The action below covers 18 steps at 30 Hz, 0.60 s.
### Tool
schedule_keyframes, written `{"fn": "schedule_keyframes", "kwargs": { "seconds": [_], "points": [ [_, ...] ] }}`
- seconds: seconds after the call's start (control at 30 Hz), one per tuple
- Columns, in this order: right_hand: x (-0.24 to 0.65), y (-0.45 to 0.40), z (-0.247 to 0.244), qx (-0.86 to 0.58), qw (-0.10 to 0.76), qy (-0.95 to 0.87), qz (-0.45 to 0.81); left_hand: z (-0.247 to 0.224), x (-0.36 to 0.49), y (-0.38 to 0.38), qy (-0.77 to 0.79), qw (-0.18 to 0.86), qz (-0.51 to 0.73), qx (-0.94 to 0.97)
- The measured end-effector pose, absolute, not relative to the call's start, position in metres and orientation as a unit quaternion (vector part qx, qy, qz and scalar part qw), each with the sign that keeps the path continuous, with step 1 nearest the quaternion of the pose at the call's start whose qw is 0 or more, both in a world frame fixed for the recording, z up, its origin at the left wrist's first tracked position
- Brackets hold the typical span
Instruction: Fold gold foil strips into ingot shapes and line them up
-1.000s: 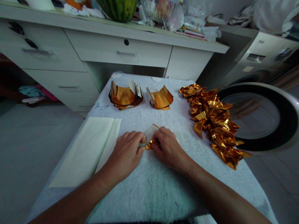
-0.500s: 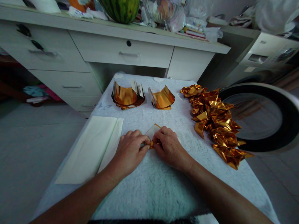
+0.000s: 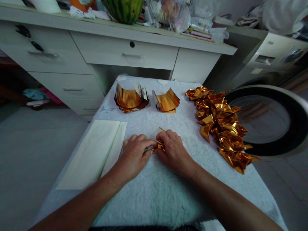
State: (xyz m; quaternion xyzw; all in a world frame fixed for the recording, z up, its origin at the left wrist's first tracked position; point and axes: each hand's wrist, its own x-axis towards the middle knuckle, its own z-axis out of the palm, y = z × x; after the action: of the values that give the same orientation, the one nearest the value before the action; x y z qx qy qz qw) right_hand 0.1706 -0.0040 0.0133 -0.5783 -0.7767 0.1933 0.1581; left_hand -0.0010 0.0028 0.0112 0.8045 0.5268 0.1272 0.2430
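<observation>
Between my two hands, a sheet of gold foil paper (image 3: 160, 146) is partly crumpled at its near end, and its pale back shows above the fingers. My left hand (image 3: 137, 150) pinches it from the left with thumb and forefinger. From the right, my right hand (image 3: 173, 152) is closed on the same sheet, its fingers bent over the gold part. Much of the sheet is hidden under the fingers. Beyond the hands stand two curled stacks of gold foil paper, a larger stack (image 3: 129, 98) and a smaller stack (image 3: 167, 101).
Folded gold foil pieces (image 3: 221, 123) lie heaped along the table's right side. A pale folded paper (image 3: 90, 154) lies at left on the cloth-covered table (image 3: 144, 199). Behind is a white counter with drawers (image 3: 132, 57); an open washing machine door (image 3: 264, 120) stands at right.
More gold shows between the fingers. My right fingers have shifted slightly over the sheet, and less of its pale back is visible. My left hand stays almost in place.
</observation>
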Motion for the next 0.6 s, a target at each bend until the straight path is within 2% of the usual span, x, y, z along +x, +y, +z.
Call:
{"fn": "schedule_keyframes", "kwargs": {
  "seconds": [0.33, 0.6],
  "points": [
    [0.181, -0.005, 0.01, -0.591, 0.16, -0.781, 0.126, 0.014, -0.002, 0.004, 0.523, 0.247, 0.118, 0.807],
    [0.194, 0.001, 0.012, -0.575, 0.125, -0.791, 0.168, 0.015, -0.002, 0.005, 0.523, 0.245, 0.11, 0.809]
  ]
}}
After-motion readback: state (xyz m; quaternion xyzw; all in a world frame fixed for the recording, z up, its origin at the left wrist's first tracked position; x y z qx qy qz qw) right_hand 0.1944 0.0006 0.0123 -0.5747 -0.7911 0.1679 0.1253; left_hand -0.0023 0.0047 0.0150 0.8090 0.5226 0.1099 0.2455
